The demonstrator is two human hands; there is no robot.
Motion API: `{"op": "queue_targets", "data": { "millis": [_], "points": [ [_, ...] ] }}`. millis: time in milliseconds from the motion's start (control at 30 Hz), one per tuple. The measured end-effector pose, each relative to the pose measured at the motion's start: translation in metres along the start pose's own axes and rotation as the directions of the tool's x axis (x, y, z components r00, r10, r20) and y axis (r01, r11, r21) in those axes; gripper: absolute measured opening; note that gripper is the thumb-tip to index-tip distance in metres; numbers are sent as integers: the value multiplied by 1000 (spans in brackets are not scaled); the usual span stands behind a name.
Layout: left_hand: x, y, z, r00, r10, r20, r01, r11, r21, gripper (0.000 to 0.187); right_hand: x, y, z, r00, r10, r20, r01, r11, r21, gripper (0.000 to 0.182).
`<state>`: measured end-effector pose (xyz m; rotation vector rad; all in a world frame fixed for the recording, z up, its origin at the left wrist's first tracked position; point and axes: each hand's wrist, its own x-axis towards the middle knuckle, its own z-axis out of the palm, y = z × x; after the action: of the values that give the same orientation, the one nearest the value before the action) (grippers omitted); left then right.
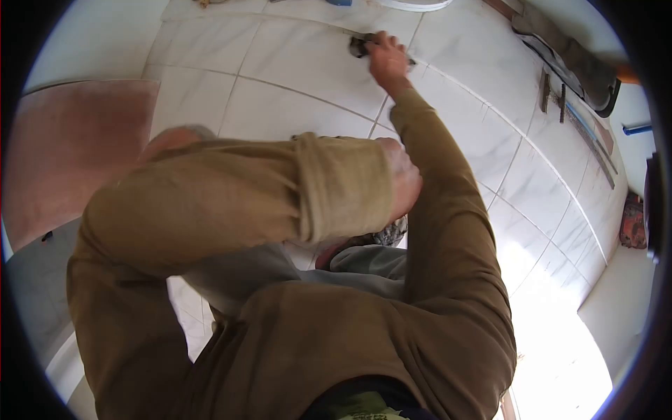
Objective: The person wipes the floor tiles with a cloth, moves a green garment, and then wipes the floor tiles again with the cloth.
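Note:
My right hand (389,64) reaches far forward over the pale tiled floor (301,70). Its fingers are bent round a small dark tool (360,46) whose kind I cannot make out. One end of it shows left of the hand, and a dark bit shows on the right. My left hand (404,180) is folded across the body, close beside my right forearm. The rolled brown cuff covers part of it, and its fingers are mostly hidden. Below the left arm, a patterned piece and a reddish shoe-like shape partly show near my grey trouser leg (367,260).
At the left stands a reddish-brown panel (77,150). Thin metal strips (588,136) and short dark bars (544,91) lie on the right. Beyond them is a long grey-brown object (574,56). A white curved rim (416,4) shows at the top, and a red item (633,222) at far right.

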<state>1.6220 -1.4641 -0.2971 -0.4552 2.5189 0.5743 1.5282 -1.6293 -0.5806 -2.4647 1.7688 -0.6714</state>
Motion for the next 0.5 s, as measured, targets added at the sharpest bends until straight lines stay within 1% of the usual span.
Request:
{"op": "queue_targets", "data": {
  "millis": [33, 67, 133, 167, 233, 267, 300, 367, 467, 500],
  "points": [
    [5, 1, 9, 998, 15, -57, -12, 999, 44, 14, -15, 16, -8, 1000, 7, -15, -7, 999, 37, 21],
    [9, 4, 17, 992, -38, -117, 43, 999, 34, 19, -30, 35, -10, 999, -4, -41, 6, 999, 46, 24],
    [5, 4, 15, 999, -33, -37, 34, 999, 42, 20, -54, 56, -36, 999, 20, -27, -19, 999, 35, 30],
    [1, 2, 10, 1000, -22, 2, 22, 998, 53, 20, -65, 67, -43, 997, 23, -69, -20, 999, 38, 31],
    [-12, -8, 2, 997, -11, 71, 7, 998, 66, 21, -82, 82, -58, 996, 29, -85, -31, 999, -15, 28],
    [-20, -16, 0, 995, -14, 98, 8, 998, 61, 21, -86, 85, -63, 997, 49, -67, -52, 998, -36, 28],
    [-30, -28, -2, 992, -19, 124, 12, 998, 53, 21, -87, 84, -64, 997, 59, -47, -61, 997, -38, 30],
    [-63, -56, -5, 987, 23, 158, -17, 999, -41, 22, -80, 78, -49, 994, 58, -92, -61, 998, -31, 33],
    [-105, -87, -9, 977, 93, 194, -63, 986, -155, 22, -50, 48, -16, 990, -19, -141, 11, 998, -55, 36],
    [-114, -93, -12, 974, 103, 200, -68, 982, -174, 21, -35, 36, -4, 989, -64, -130, 61, 998, -23, 35]
  ]
}}
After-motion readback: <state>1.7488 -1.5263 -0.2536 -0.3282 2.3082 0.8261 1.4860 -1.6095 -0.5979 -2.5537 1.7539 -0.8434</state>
